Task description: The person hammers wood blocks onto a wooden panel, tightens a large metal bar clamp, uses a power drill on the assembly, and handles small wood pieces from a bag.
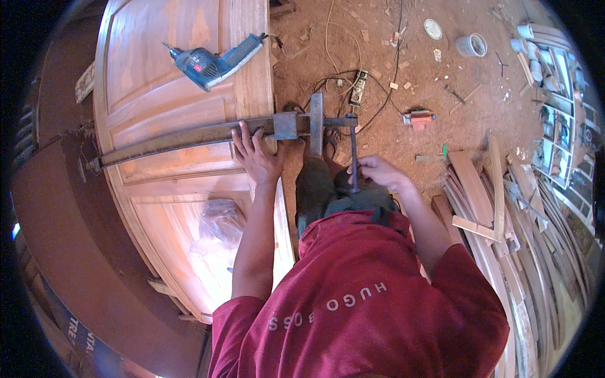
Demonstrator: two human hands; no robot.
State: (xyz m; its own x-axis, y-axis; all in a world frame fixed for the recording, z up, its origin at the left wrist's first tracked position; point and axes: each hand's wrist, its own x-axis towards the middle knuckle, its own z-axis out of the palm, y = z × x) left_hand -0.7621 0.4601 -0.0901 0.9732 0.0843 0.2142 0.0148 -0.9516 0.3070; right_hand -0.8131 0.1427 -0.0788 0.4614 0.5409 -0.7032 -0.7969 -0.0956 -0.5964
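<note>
A long metal bar clamp lies across a panelled wooden door, its screw end reaching past the door's right edge. My left hand rests with fingers spread on the door and the clamp bar, just left of the sliding block. At the screw end, my right hand has its fingers closed round the clamp's upright turning handle. On the far part of the door lies a blue power drill. A clear plastic bag sits on the door's near part.
Cables and a power strip lie on the dirt floor ahead, among wood scraps. A red power tool stands to their right. Farther off are a white bucket and a round lid. Long wood strips are stacked at my right.
</note>
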